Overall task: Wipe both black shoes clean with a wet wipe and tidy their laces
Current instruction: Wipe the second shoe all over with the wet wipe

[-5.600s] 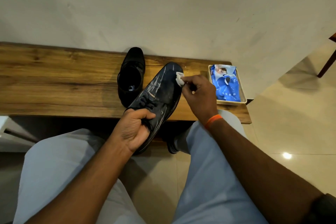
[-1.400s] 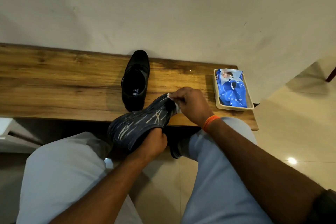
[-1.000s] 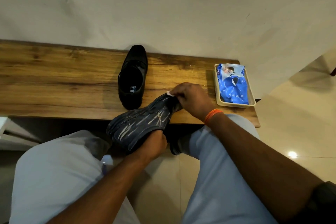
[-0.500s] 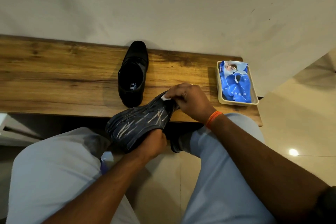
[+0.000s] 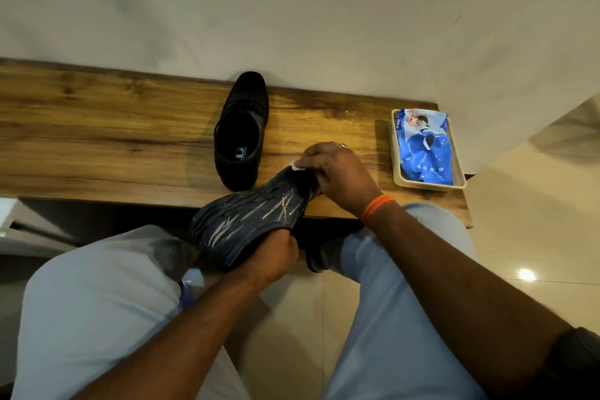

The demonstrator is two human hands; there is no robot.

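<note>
The left hand (image 5: 276, 253) grips the upturned shoe (image 5: 250, 221) from beneath; the right hand (image 5: 341, 172) pinches the wet wipe (image 5: 297, 166) against its toe. The shoe overhangs the worktop (image 5: 113, 140) edge, so hard wiping pressure could likely twist it loose.

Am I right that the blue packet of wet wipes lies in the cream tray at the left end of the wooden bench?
Not quite: the head view shows the blue packet of wet wipes in the cream tray at the right end of the wooden bench, not the left.
</note>
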